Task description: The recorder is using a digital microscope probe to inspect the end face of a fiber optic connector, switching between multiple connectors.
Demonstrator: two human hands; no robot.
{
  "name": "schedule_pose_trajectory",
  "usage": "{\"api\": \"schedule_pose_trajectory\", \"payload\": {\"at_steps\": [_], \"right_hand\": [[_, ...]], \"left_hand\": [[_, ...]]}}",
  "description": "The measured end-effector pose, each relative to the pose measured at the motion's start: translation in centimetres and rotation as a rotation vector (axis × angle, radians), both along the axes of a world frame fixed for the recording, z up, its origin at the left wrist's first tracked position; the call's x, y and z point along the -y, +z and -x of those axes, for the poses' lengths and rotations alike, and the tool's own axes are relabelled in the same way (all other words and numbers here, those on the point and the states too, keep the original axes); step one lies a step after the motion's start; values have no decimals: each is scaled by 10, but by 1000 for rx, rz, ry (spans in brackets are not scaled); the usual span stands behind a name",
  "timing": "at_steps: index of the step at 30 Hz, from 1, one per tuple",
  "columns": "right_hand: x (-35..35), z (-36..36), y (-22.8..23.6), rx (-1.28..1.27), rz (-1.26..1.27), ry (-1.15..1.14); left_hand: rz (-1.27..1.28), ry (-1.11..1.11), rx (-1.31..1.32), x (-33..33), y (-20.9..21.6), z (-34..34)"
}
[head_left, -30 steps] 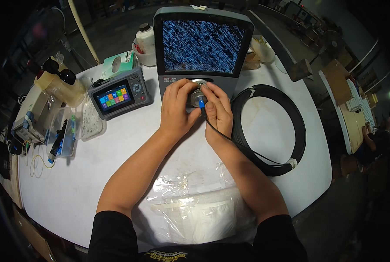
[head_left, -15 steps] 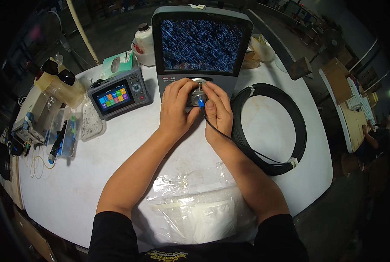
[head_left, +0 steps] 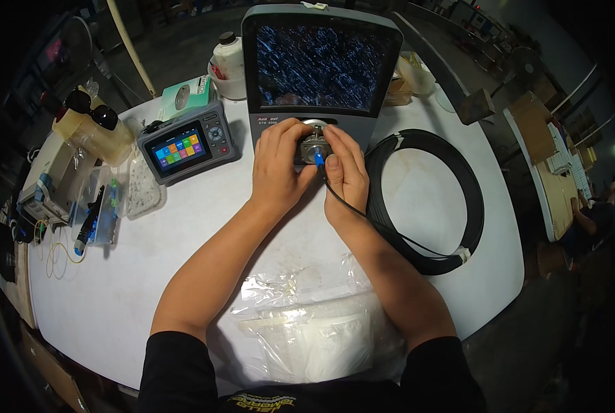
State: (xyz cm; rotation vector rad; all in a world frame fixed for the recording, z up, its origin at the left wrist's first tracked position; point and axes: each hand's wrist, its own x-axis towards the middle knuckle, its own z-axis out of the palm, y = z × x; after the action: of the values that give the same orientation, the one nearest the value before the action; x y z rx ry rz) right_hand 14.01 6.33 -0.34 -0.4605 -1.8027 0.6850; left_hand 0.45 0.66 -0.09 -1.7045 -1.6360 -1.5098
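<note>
A grey desktop inspection scope with a screen stands at the far middle, its screen filled with bluish-white specks and streaks on black. On its front is a round metal connector holder. A blue fibre connector sits at that holder, and a black cable runs from it to the right. My left hand is closed on the holder's left side, fingers curled over the top. From the right, my right hand grips the holder, its thumb beside the blue connector. Some fingertips are hidden.
To the right lies a coil of black cable. On the left are a handheld tester, a clear box with a black pen-like tool, and sunglasses on a yellowish container. A clear plastic bag lies between my forearms.
The speckled pattern on the screen has changed and looks sparser. My hands stay at the holder with only a slight shift; the whole view has moved a little.
</note>
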Motion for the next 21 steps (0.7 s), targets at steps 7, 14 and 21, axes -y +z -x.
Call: {"api": "schedule_pose_trajectory", "payload": {"at_steps": [7, 14, 21], "right_hand": [[0, 0, -2, 5, -8, -15], [-2, 0, -3, 19, -15, -21], [-1, 1, -3, 44, -20, -50]], "left_hand": [[14, 9, 2, 2, 2, -2], [-3, 34, -12, 0, 3, -2], [-8, 36, -4, -1, 2, -1]]}}
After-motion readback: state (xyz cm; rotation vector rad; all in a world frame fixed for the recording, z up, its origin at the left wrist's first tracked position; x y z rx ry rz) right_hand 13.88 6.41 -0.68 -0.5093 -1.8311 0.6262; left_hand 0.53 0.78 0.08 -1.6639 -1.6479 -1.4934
